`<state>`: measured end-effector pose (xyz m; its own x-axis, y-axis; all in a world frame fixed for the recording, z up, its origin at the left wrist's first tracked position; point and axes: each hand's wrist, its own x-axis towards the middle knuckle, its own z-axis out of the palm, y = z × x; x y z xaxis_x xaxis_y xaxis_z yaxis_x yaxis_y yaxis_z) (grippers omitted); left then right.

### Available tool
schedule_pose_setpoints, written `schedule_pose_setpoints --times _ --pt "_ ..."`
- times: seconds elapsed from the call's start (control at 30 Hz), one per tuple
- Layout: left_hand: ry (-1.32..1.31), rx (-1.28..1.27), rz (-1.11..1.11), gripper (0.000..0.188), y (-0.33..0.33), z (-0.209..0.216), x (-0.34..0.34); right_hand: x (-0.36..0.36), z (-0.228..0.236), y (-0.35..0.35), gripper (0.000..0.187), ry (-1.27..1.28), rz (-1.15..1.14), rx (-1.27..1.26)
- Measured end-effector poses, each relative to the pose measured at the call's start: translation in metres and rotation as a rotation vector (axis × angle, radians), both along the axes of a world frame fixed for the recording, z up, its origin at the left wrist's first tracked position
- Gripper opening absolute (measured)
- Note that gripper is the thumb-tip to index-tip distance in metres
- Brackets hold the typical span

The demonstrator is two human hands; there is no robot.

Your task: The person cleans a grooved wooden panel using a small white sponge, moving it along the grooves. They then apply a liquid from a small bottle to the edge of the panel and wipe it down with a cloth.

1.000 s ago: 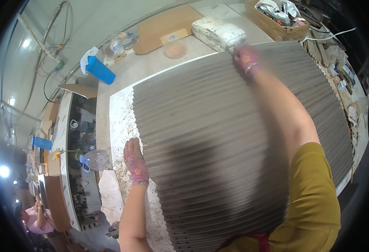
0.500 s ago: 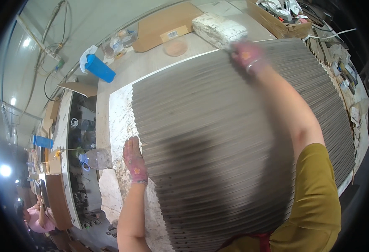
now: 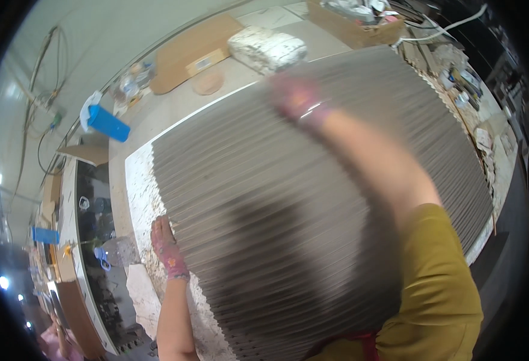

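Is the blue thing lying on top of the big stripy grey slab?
No, the blue container lies on the floor beyond the ridged grey slab's corner.

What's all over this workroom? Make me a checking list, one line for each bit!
Surface: big slab covered in grey ridged adhesive, bare speckled strip along its left edge.
Job's things: no tool visible in either hand.
Clutter: blue box, white lumpy sack, cardboard sheet, round disc, cardboard box of bits.
Grippers: left hand gloved, flat on the slab's left edge; right hand gloved, blurred, over the far part.
Cables: white cable top right; thin wires on the left wall.
Surroundings: dark glass panel at left.
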<state>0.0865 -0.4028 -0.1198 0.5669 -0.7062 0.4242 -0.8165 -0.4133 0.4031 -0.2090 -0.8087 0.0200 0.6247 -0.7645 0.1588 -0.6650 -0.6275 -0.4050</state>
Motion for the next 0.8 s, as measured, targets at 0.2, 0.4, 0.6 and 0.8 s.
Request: schedule_pose_setpoints --times 0.2,0.4,0.6,0.8 --pt "0.335 -0.106 0.003 0.038 -0.018 0.023 -0.024 0.04 -0.036 0.054 0.027 -0.107 0.193 -0.169" --pt "0.658 -0.212 0.123 0.032 -0.03 0.024 -0.019 -0.177 -0.02 -0.113 0.03 0.262 -0.537 -0.283" --pt "-0.119 0.046 -0.024 0.045 -0.013 0.025 -0.019 -0.065 -0.031 0.028 0.038 -0.024 0.267 -0.569" --pt "-0.227 0.209 0.02 0.051 -0.009 0.048 -0.038 -0.158 -0.03 -0.038 0.048 -0.032 -0.364 0.241"
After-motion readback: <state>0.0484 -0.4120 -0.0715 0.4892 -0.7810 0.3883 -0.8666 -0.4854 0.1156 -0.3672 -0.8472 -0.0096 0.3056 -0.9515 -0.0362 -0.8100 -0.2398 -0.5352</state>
